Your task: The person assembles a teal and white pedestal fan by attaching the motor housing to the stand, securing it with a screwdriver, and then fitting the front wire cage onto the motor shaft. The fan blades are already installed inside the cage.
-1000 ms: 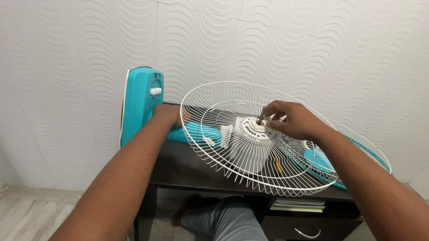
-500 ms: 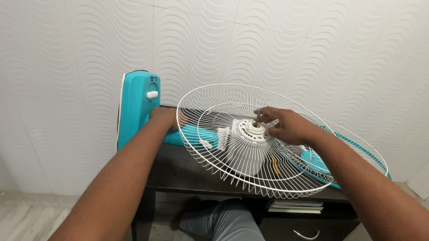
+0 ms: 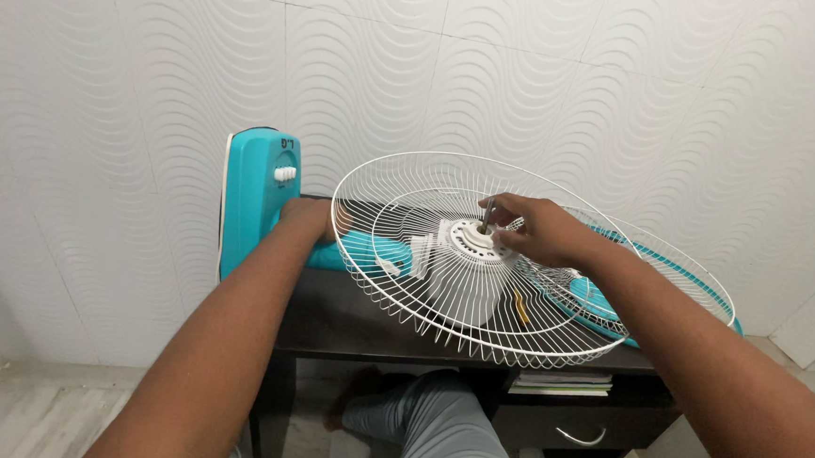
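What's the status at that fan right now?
Left hand grips teal fan neck. Right hand pinches motor shaft inside white wire guard. Nothing blocking.

Single head-worn view, looking down and forward — close over dark desk (image 3: 345, 324), facing white wall (image 3: 623, 101)

A round white wire fan guard (image 3: 443, 259) lies tilted near the centre of the frame, its open side up, fixed around a white plastic motor housing (image 3: 467, 261). A thin metal shaft (image 3: 488, 215) stands upright from the housing's middle.
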